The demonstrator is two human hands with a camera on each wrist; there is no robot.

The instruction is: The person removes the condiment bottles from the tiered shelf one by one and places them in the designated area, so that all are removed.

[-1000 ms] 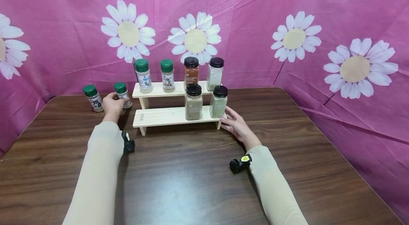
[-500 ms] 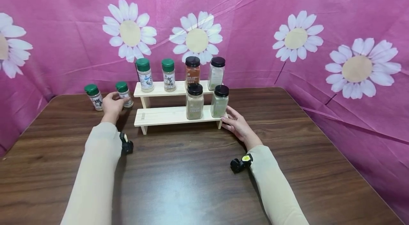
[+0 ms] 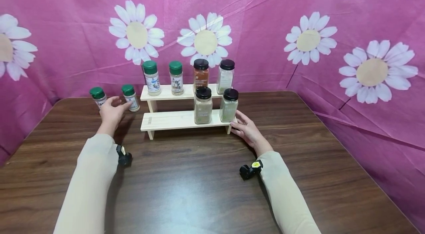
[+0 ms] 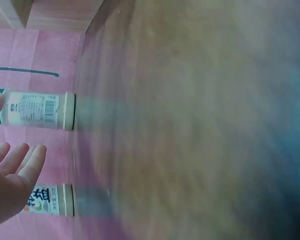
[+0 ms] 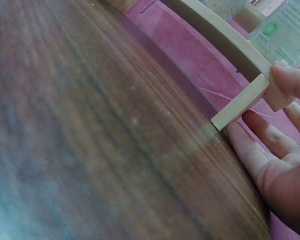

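Observation:
My left hand (image 3: pixel 112 113) is between two green-capped spice shakers on the table, its fingers spread with nothing in them. The right-hand shaker (image 3: pixel 132 99) stands beside my thumb, which overlaps its cap in the left wrist view. My fingers partly hide the left-hand shaker (image 3: pixel 98 96); in the left wrist view its lower label (image 4: pixel 44 199) shows behind them. At the right end of a two-step wooden rack (image 3: pixel 169 120), my right hand (image 3: pixel 246 129) grips the lower step. In the right wrist view its thumb lies on the board, with fingers at the rack's leg (image 5: pixel 240 104).
Two green-capped shakers (image 3: pixel 152 81) and two black-capped jars (image 3: pixel 201 75) stand on the upper step. The lower step carries a tan spice jar (image 3: pixel 203 108) and a pale green spice jar (image 3: pixel 228 107) at its right. A pink flowered cloth (image 3: pixel 252 34) hangs behind the table.
My left hand has come away from the right-hand shaker and shifted left toward the other shaker, its fingers opening. My right hand keeps its grip on the rack.

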